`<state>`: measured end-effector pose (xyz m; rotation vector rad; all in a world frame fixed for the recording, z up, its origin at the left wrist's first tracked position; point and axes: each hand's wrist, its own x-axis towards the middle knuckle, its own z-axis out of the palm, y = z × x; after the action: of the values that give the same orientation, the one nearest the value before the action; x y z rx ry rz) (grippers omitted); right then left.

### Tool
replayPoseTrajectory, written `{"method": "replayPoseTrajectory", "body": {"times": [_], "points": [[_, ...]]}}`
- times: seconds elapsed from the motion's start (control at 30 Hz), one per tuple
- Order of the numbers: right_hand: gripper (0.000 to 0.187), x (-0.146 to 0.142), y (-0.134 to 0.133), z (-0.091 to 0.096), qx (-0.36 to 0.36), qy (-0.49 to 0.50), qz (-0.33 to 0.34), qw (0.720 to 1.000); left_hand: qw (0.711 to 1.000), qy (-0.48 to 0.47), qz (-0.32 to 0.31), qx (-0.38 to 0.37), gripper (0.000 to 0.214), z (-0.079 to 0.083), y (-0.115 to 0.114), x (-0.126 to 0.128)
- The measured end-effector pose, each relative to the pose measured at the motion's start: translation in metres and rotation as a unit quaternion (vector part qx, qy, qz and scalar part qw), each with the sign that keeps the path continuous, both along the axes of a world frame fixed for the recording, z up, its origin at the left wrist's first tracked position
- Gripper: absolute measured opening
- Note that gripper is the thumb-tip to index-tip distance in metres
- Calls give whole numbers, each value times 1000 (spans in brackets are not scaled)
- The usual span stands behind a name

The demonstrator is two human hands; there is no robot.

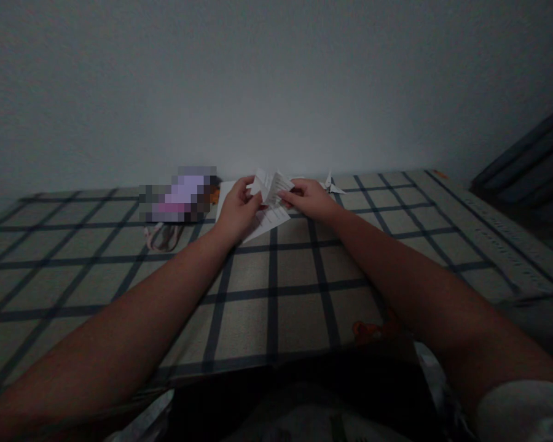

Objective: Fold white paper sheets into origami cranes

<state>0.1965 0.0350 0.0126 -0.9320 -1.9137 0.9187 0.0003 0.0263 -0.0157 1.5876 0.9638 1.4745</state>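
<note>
Between my two hands is a folded piece of paper [273, 186], white with printed lines and several creased flaps standing up. My left hand [240, 205] pinches its left side, thumb towards me. From the right, my right hand [309, 199] grips the other side between thumb and fingers. Below the folded paper, a flat white sheet [262, 227] lies on the checked cloth, partly covered by my left hand. A small white folded-paper figure with pointed ends [332, 185] rests just beyond my right hand.
A purple and pink item [184, 193], blurred out, lies left of my hands with a pale strap loop [163, 238]. An orange object [368, 330] is near the front edge of the checked tablecloth [299, 307]. A plain wall [276, 86] rises behind; dark folded fabric [529, 153] hangs at right.
</note>
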Motion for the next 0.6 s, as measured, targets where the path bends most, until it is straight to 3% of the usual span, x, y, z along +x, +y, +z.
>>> {"method": "replayPoseTrajectory", "body": {"times": [0.07, 0.2, 0.33, 0.6], "points": [[25, 1, 0, 0, 23, -29, -8, 999, 1000, 7, 2, 6, 34, 3, -3, 1], [22, 1, -1, -1, 29, -3, 2, 1000, 1000, 21, 19, 8, 30, 6, -6, 1], [15, -1, -2, 1, 14, 41, 22, 999, 1000, 8, 17, -13, 31, 5, -6, 1], [21, 1, 4, -5, 65, -1, 11, 998, 999, -20, -38, -29, 48, 8, -16, 2]]}}
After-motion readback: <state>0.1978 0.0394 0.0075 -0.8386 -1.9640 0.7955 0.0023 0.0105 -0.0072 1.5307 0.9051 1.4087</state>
